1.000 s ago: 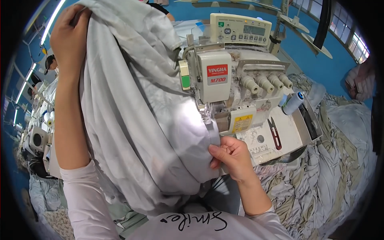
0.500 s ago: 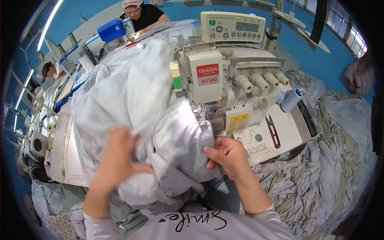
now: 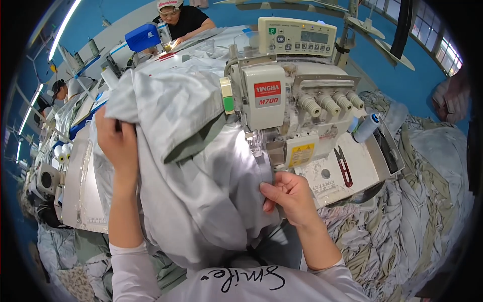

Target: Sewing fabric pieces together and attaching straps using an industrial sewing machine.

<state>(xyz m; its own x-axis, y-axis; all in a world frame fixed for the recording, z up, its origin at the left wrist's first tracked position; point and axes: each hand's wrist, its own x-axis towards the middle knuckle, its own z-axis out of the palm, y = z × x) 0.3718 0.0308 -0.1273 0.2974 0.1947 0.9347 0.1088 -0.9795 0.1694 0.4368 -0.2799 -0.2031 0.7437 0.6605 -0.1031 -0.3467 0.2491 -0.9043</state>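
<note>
A large light-grey garment [image 3: 181, 201] lies bunched over the sewing table, its right edge running under the presser foot [image 3: 254, 143] of a white overlock sewing machine [image 3: 262, 98]. My left hand [image 3: 116, 138] is closed on a raised fold of the garment at the left, fingers partly hidden by cloth. Between them, a folded-back flap shows a darker underside. In front of the needle area, my right hand [image 3: 291, 197] pinches the garment's edge between thumb and fingers. The machine's lamp lights the cloth beside the foot.
Red-handled thread snips [image 3: 343, 166] and a pale blue thread spool [image 3: 366, 127] lie right of the machine. A control panel [image 3: 297, 38] tops it. Heaped grey and green fabric [image 3: 412, 201] fills the right side. Beyond the table, a co-worker [image 3: 183, 22] sits at a blue-and-white machine.
My left hand has moved away and to the left, taking hold of the cloth and lifting a fold over. The bunched garment has spread out. My right hand stays at the edge.
</note>
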